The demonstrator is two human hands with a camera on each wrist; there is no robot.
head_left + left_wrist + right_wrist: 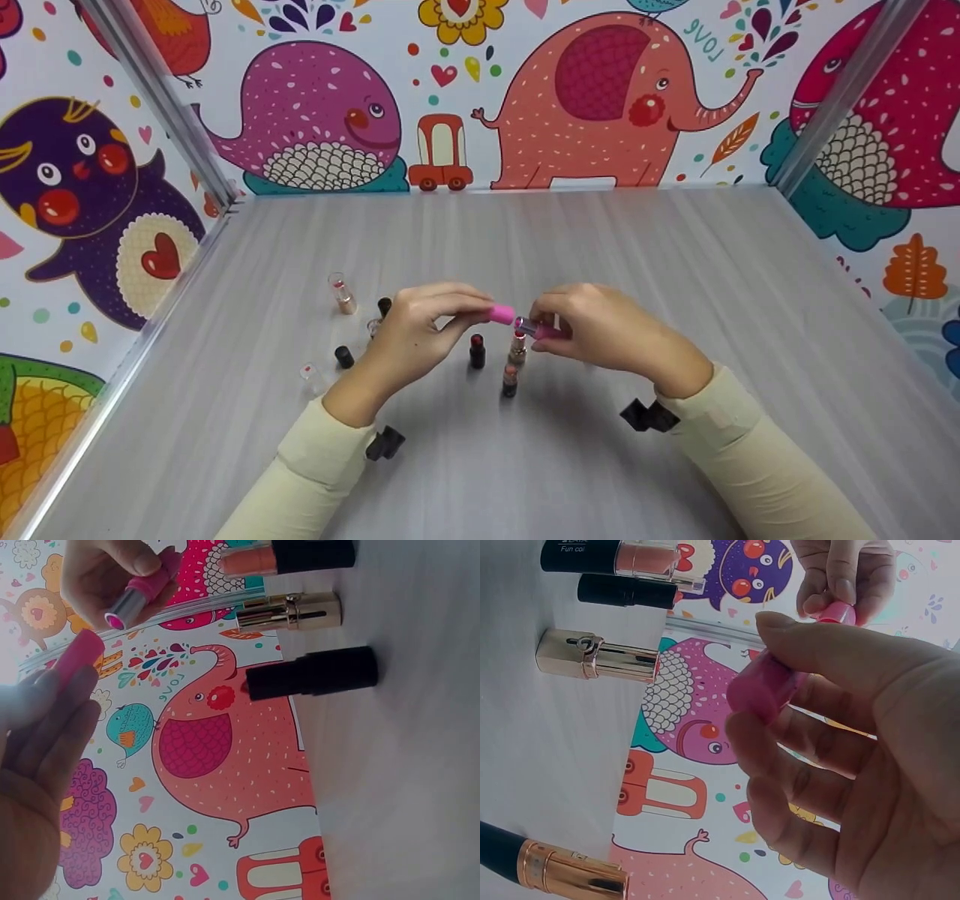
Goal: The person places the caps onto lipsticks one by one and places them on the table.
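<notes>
My left hand pinches a bright pink lipstick cap between thumb and fingers. Facing it, my right hand holds a pink lipstick by its base, its silver collar and pink tip pointing at the cap. A small gap separates cap and lipstick in the left wrist view. Below the hands stand three uncapped lipsticks: a black one with a red tip, a gold one and a black one with a coral tip.
Left of my left hand stand a gold lipstick under a clear cap, a black cap and a clear cap. Another black piece is partly behind that hand. A lipstick with a rose-gold collar shows in the right wrist view.
</notes>
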